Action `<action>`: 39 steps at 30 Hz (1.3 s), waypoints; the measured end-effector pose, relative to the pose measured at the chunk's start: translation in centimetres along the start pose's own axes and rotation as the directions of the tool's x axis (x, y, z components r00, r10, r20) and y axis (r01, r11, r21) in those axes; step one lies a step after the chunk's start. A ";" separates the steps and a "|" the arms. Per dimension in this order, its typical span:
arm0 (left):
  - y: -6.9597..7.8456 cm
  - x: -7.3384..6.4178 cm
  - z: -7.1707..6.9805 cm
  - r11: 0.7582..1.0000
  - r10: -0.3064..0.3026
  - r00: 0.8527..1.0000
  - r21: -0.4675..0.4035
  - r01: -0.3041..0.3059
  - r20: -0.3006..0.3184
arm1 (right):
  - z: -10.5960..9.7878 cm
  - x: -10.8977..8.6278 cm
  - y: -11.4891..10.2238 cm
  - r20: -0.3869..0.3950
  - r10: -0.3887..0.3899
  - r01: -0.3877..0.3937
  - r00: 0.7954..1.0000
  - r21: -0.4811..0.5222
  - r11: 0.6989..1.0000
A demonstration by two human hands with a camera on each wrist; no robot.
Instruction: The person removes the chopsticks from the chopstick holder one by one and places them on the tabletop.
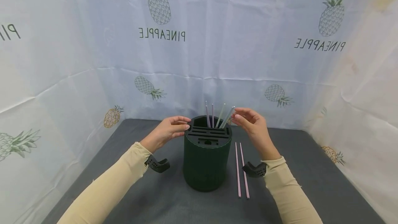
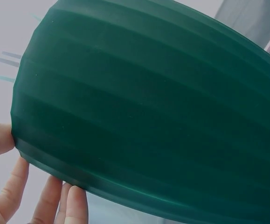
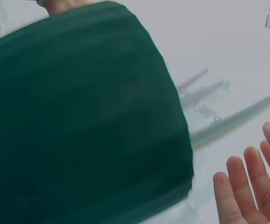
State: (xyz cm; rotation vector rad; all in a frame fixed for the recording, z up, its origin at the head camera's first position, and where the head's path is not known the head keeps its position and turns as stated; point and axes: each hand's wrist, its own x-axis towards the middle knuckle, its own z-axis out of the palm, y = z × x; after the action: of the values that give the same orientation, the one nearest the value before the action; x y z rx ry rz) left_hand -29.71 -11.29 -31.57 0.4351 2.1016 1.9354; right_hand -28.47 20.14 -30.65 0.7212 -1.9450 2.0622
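Observation:
A dark green round utensil holder with a slotted black top stands upright on the table. My left hand rests against its upper left side, fingertips and thumb at the rim; the left wrist view shows these fingers fairly straight along the wall. Several thin chopsticks lean in the back compartment, among them a pinkish chopstick and a pale green chopstick. Beside the tips of the rightmost pale chopsticks is my right hand, its fingers extended and apart from them in the right wrist view.
Two pink chopsticks lie side by side on the dark grey table, right of the holder. A white pineapple-print cloth hangs behind and along both sides. Each wrist wears a black camera strap.

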 end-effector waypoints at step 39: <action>0.1 0.1 -0.1 1.000 -0.003 1.000 0.001 0.003 0.008 | 1.0 2.0 -5.7 -0.040 -0.195 0.198 0.980 0.064 0.978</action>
State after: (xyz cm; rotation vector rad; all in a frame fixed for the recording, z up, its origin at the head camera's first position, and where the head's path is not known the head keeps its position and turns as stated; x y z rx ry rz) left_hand -29.85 -11.36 -31.51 0.4398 2.0973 1.9274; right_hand -27.26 19.43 -24.65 0.8503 -1.7172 2.0146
